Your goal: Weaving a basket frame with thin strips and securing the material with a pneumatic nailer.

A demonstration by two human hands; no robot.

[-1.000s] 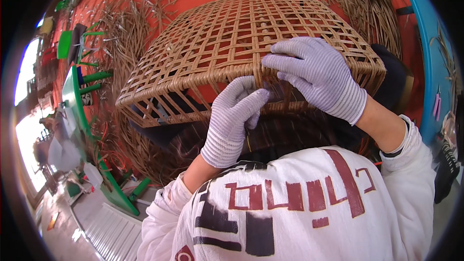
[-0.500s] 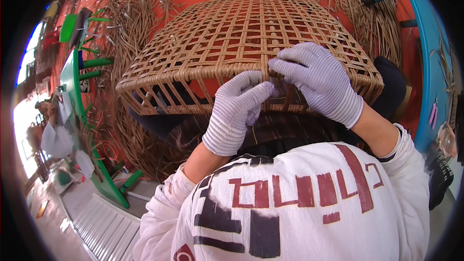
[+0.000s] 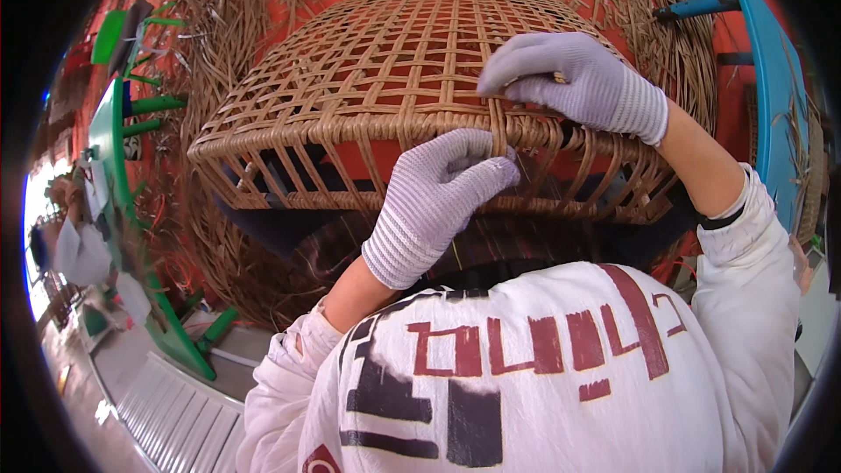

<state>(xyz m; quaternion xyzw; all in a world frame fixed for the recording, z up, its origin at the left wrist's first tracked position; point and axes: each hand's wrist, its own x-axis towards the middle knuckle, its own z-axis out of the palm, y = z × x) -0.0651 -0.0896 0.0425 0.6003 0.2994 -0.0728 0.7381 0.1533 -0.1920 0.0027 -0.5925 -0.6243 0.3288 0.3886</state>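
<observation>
A tan basket frame (image 3: 385,70) of open woven strands lies across my lap, with its wrapped edge (image 3: 342,130) toward me. My left hand (image 3: 438,193), in a pale striped glove, is closed at that edge, its thumb and fingers pinching by a flat woven strand (image 3: 498,131) that loops over the rim. Above the lattice, right of that strand, my right hand (image 3: 583,88) wears the same kind of glove. Its fingers curl inward. A small tan spot shows among them, but what they grip is hidden.
Bundles of dry strands (image 3: 232,61) lie on the red floor left of the frame, with more strands (image 3: 679,44) at the far right. A green stool (image 3: 109,136) stands on the left. A blue table or bench (image 3: 780,96) is at the right edge.
My right hand has lifted off the rim and moved up and to the right, its fingers curling. My left hand stays at the edge. The frame has shifted slightly leftward in view.
</observation>
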